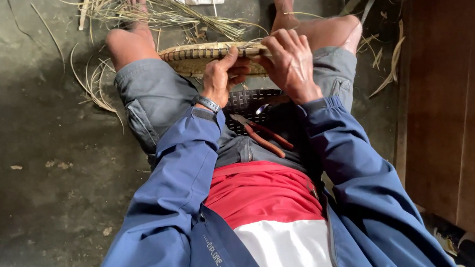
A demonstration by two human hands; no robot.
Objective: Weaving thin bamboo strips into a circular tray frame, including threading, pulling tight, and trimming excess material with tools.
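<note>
Evidently, a woven basket [206, 57] is propped across the knees, its rim turned up toward the camera so the edge can be worked at close reach. The left hand [221, 79] is clamped on the rim from below, its fingers [238, 73] curled together around the weave to steady it. The right hand [291, 63] is laid over the rim just beside it, fingers closed down on the strips. Red-handled pliers [261, 135] are rested on the lap, near both hands. Loose straw [177, 10] is scattered on the floor [27, 144] by the feet.
</note>
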